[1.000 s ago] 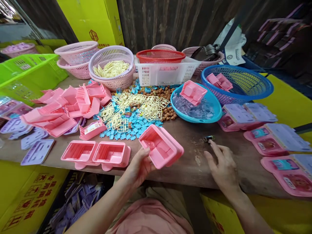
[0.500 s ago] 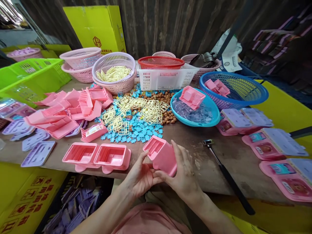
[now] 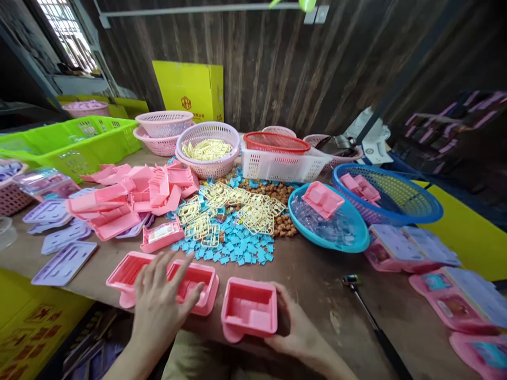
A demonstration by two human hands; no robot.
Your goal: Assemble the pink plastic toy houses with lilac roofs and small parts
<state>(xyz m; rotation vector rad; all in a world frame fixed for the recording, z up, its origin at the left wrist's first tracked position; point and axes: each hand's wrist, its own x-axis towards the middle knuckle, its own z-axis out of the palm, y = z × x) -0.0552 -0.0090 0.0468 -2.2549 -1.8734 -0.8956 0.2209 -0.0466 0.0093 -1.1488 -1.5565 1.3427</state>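
My right hand (image 3: 299, 330) grips the right side of a pink plastic tray (image 3: 249, 312) that rests open side up at the table's near edge. My left hand (image 3: 158, 303) hovers with fingers spread over two more pink trays (image 3: 198, 277) lined up to the left of it, holding nothing. A heap of small blue tiles (image 3: 237, 248), cream lattice pieces (image 3: 222, 211) and brown bits (image 3: 283, 224) lies just beyond the trays.
A small hammer (image 3: 364, 309) lies on the table to the right. Pink shells (image 3: 119, 198), purple cards (image 3: 65, 261), finished pink packs (image 3: 447, 301), a light-blue bowl (image 3: 348, 245), a blue basket (image 3: 420, 211), pink baskets (image 3: 208, 153) and a green crate (image 3: 79, 145) ring the table.
The pink tray went from held up in both hands to set down beside the other two. My left hand let go and moved left over them; the camera tilted up.
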